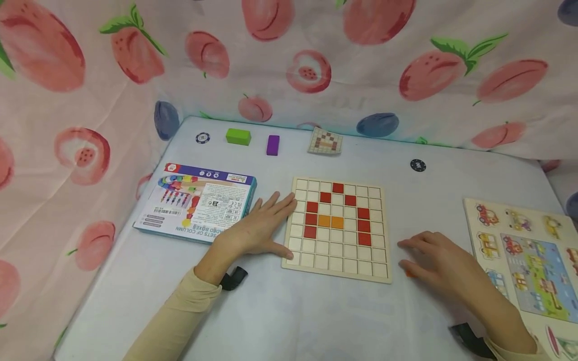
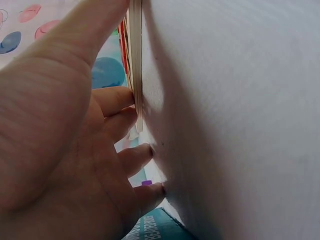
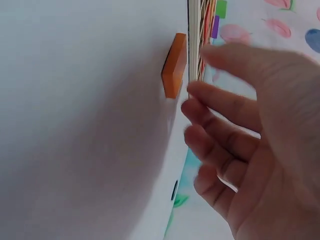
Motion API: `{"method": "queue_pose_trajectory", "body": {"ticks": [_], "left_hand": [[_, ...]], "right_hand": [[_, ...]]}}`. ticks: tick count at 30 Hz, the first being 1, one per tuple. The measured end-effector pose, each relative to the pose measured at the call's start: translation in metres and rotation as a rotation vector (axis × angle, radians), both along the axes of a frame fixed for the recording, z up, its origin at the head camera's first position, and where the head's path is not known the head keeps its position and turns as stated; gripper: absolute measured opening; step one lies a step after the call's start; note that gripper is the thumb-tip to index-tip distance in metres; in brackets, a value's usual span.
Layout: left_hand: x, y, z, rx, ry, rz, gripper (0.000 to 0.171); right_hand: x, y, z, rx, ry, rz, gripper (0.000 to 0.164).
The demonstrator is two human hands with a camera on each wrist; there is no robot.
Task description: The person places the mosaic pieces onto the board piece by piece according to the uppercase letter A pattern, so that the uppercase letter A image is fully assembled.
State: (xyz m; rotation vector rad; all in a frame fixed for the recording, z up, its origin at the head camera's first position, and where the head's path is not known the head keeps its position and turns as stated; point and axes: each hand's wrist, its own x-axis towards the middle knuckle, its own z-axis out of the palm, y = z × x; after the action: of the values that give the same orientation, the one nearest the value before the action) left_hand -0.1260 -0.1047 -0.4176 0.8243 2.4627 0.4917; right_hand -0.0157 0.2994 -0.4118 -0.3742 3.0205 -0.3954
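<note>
A wooden grid board (image 1: 336,262) lies in the middle of the table, with red square tiles (image 1: 364,226) forming an arch and two orange tiles (image 1: 331,221) side by side inside it. My left hand (image 1: 257,228) rests at the board's left edge, fingers spread, thumb and fingertips touching the rim. To the right of the board my right hand (image 1: 435,260) hovers with loosely bent fingers and nothing between them. Just under its thumb is a loose orange tile (image 3: 174,67) on the table, mostly covered by the hand in the head view.
A flat printed box (image 1: 226,200) lies left of the board; a vehicle picture puzzle (image 1: 489,240) is at the right. Along the back are a green block (image 1: 238,136), a purple block (image 1: 273,145), a pattern card (image 1: 325,141) and two round chips, one black (image 1: 418,165).
</note>
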Motion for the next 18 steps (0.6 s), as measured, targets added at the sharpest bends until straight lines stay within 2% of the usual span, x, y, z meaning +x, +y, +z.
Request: {"method": "queue_pose_trajectory", "body": {"ticks": [3, 7, 12, 18], "left_hand": [[0.0, -0.001, 0.0, 0.007, -0.001, 0.002, 0.124], [0.0, 0.0, 0.001, 0.004, 0.001, -0.002, 0.125], [0.001, 0.001, 0.002, 0.0, 0.002, 0.002, 0.125], [0.001, 0.001, 0.003, 0.001, 0.0, 0.005, 0.124]], "right_hand": [[0.009, 0.004, 0.0, 0.004, -0.051, -0.013, 0.043], [0.018, 0.009, -0.002, 0.028, -0.064, -0.009, 0.045], [0.021, 0.014, -0.004, 0.046, 0.025, 0.022, 0.035], [0.011, 0.005, -0.003, -0.01, 0.109, 0.027, 0.034]]}}
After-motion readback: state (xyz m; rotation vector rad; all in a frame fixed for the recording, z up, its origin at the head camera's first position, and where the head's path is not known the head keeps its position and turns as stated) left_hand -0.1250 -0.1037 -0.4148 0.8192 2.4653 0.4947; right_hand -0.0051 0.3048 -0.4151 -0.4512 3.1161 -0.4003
